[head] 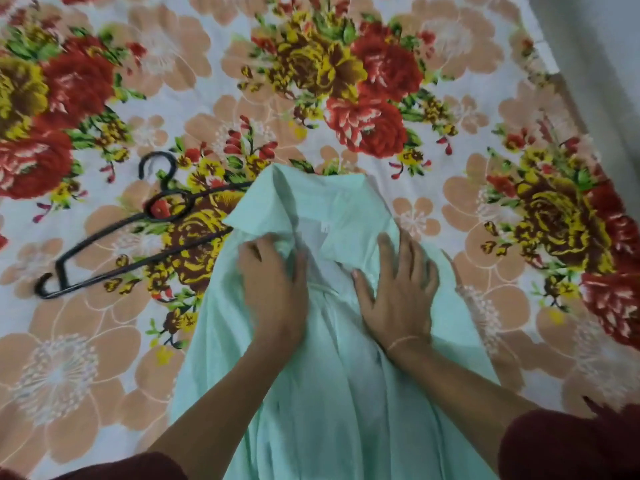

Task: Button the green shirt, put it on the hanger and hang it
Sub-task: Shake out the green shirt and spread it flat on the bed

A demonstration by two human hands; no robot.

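The green shirt (pixel 332 393) lies flat on the flowery bed sheet (pixel 460 202). Its collar (pixel 258 207) points away from the person, so the front is easy to reach for buttoning. The black hanger (pixel 64 275) waits just beside it on the left, with one end hidden under the collar side, ready for later. The left hand (pixel 273 285) curls its fingers round the shirt's front edge just below the collar, I think to pull it across. The right hand (pixel 398 289) lies open with fingers spread, pressing the other side flat so it does not slide. Both arms reach forward over the shirt.
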